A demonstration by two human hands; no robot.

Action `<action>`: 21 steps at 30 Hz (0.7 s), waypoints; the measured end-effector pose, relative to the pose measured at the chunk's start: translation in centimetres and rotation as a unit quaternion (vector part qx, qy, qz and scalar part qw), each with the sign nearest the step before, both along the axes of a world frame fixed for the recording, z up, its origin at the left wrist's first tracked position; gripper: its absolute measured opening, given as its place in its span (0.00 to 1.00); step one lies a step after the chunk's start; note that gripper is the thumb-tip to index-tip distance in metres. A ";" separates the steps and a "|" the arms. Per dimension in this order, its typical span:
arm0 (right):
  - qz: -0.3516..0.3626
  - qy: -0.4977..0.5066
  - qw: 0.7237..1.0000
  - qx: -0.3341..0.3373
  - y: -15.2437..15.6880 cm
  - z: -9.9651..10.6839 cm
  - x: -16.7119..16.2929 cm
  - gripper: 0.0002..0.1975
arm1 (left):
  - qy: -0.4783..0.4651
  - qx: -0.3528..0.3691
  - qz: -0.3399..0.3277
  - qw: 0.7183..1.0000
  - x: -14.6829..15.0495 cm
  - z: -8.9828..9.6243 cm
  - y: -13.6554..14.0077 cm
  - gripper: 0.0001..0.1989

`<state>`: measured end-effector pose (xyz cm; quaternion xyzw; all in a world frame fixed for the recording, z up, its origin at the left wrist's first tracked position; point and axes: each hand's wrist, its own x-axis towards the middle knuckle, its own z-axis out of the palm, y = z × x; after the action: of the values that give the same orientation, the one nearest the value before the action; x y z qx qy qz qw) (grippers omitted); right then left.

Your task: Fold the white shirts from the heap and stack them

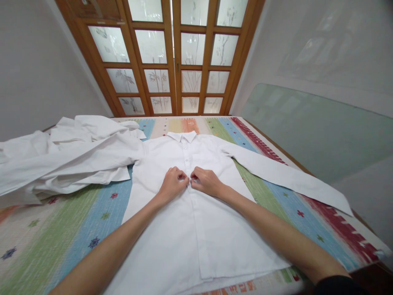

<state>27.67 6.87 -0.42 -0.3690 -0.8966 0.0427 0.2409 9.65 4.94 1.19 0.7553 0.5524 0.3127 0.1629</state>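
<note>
A white button-up shirt (159, 246) lies front side up, its collar (182, 137) at the far end and its right-hand sleeve (291, 176) stretched out to the side. My left hand (175, 181) pinches the front placket at mid-chest, thumb against fingertips. Close beside it, my right hand (205, 180) pinches the same placket from the other side. The button between them is mostly hidden by my fingertips. Above my hands the placket looks joined up to the collar; lower down, its edges run toward the hem.
A heap of white garments (67, 155) covers the left side, overlapping the shirt's left-hand sleeve area. Under everything lies a striped, patterned cloth (80, 229). Wooden doors with glass panes (158, 65) stand behind, and a pale glass panel (319, 127) leans at the right wall.
</note>
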 end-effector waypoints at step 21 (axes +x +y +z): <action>-0.024 -0.022 0.999 0.000 -1.4 0.7 1.2 0.05 | 0.054 0.120 -0.071 0.989 -1.2 -1.5 0.5 0.22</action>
<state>28.90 5.49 0.31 -0.3915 -0.8924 0.0289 0.2224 8.45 5.44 -0.32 0.8225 0.4638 0.3232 0.0629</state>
